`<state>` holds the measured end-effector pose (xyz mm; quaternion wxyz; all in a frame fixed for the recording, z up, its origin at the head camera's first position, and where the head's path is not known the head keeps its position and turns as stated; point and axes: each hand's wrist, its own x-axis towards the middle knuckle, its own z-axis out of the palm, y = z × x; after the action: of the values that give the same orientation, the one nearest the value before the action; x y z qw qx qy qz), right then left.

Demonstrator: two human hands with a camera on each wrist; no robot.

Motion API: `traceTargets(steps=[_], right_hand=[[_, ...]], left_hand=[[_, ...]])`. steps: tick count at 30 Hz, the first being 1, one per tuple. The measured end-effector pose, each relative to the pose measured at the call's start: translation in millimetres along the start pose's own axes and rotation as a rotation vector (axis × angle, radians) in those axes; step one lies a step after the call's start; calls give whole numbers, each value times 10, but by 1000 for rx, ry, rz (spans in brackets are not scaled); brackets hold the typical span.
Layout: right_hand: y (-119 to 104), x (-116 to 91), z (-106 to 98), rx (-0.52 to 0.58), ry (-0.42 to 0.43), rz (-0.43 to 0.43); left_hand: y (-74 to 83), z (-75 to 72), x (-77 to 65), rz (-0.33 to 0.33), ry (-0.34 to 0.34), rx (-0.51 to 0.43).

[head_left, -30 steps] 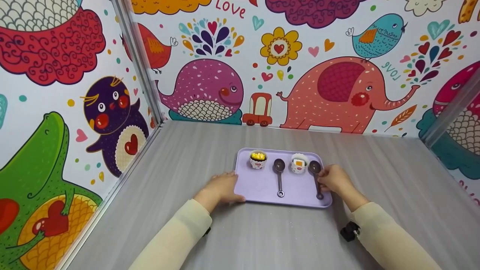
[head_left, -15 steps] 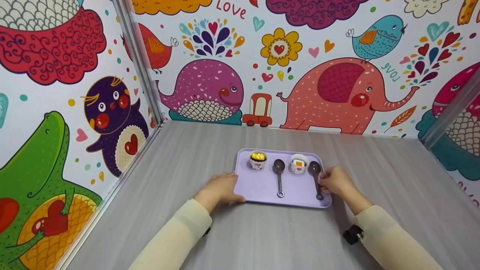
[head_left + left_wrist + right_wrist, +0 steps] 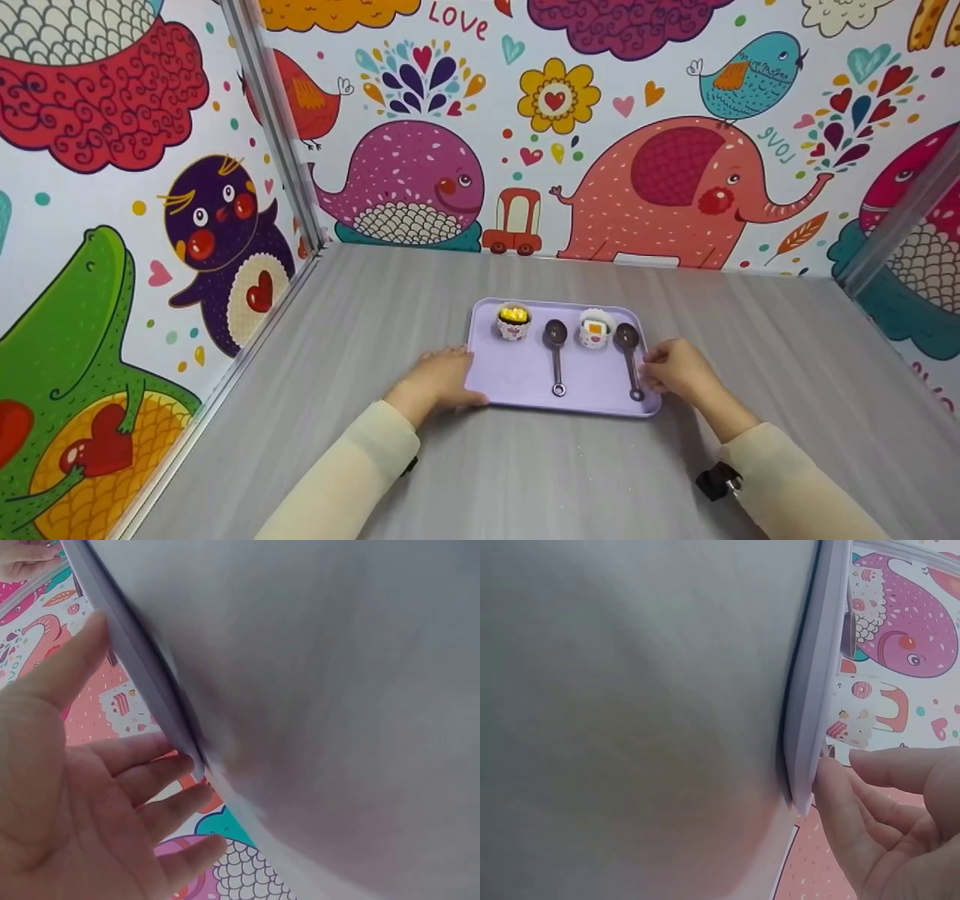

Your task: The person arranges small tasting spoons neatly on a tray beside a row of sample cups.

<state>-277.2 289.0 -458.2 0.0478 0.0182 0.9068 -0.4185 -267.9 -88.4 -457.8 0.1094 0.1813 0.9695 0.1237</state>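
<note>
A lilac tray (image 3: 517, 379) lies on the table. On it stand a small paper cup with yellow pieces (image 3: 514, 321) and a paper cup with a white and orange piece (image 3: 595, 329). A dark brown spoon (image 3: 556, 352) lies between the cups, and a second dark brown spoon (image 3: 630, 364) is near the right edge. My left hand (image 3: 439, 379) rests at the tray's left end, its fingers (image 3: 169, 814) spread and touching the rim. At the right rim is my right hand (image 3: 681, 369); in its wrist view a fingertip touches the rim and the thumb (image 3: 892, 767) stands apart, holding nothing.
A grey, wood-grained table (image 3: 375, 300) carries the tray. Cartoon-printed walls (image 3: 405, 180) rise behind it and at both sides. A metal corner post (image 3: 277, 127) stands at the back left. A black wrist device (image 3: 718, 481) hangs by the right sleeve.
My right hand has drawn back slightly to the right, off the handle of the right spoon, which now shows uncovered. The left hand and the tray keep their places.
</note>
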Motion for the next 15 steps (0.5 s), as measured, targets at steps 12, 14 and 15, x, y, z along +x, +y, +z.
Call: traceTargets(steps=[12,14,15], right_hand=[[0,-72,-52,-45,-3,-30],[0,-83,-69,-50,-4,-46],[1,-89,-77,-53,-2,-50]], left_hand=[[-49,-29,-59,45,27,11],[-62,-37,-75,51,31,4],[-69,-39,-85,53,34,-3]])
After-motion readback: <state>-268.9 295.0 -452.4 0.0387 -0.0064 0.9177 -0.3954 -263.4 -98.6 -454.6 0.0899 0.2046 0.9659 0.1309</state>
